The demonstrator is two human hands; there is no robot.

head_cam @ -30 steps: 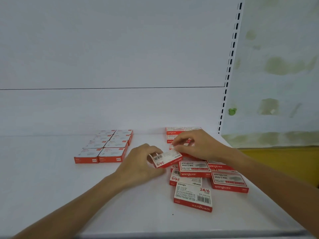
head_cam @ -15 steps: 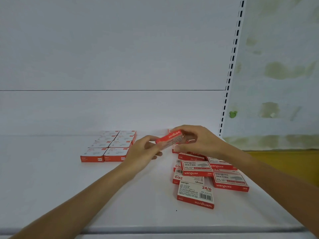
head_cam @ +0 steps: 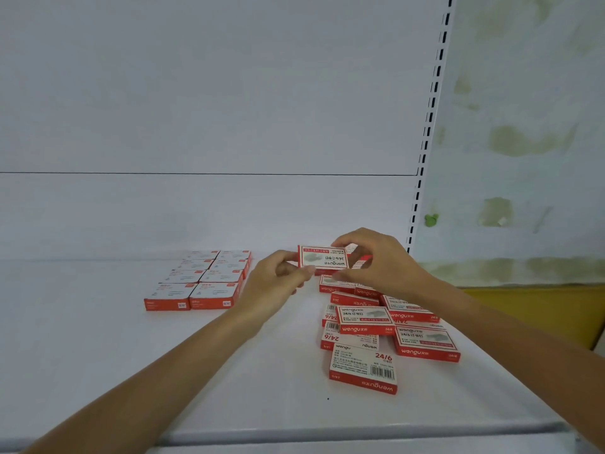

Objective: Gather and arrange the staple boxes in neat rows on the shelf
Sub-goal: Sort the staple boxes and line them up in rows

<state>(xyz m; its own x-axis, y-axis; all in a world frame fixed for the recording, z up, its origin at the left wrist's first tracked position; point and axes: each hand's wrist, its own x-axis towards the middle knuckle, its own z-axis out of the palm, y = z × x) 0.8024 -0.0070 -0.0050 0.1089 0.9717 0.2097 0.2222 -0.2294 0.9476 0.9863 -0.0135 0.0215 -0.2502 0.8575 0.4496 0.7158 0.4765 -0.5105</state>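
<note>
One red-and-white staple box (head_cam: pixel 322 259) is held up above the white shelf (head_cam: pixel 98 355), its printed face toward me and upside down. My left hand (head_cam: pixel 273 283) pinches its left end and my right hand (head_cam: pixel 376 257) pinches its right end. Below and to the right lies a loose heap of staple boxes (head_cam: pixel 370 322), some overlapping, with the nearest box (head_cam: pixel 363 368) showing its barcode. To the left, several staple boxes (head_cam: pixel 204 280) lie flat in two neat rows running toward the back panel.
The shelf's back panel (head_cam: pixel 212 126) rises behind everything. A slotted upright (head_cam: pixel 429 126) marks the shelf's right end, with a stained wall (head_cam: pixel 523 142) and a yellow surface (head_cam: pixel 537 309) beyond. The shelf's front edge (head_cam: pixel 294 434) runs below my forearms.
Both hands lifted the box from the heap and turned it from edge-on until its printed face shows toward me. The rows and the heap have not moved.
</note>
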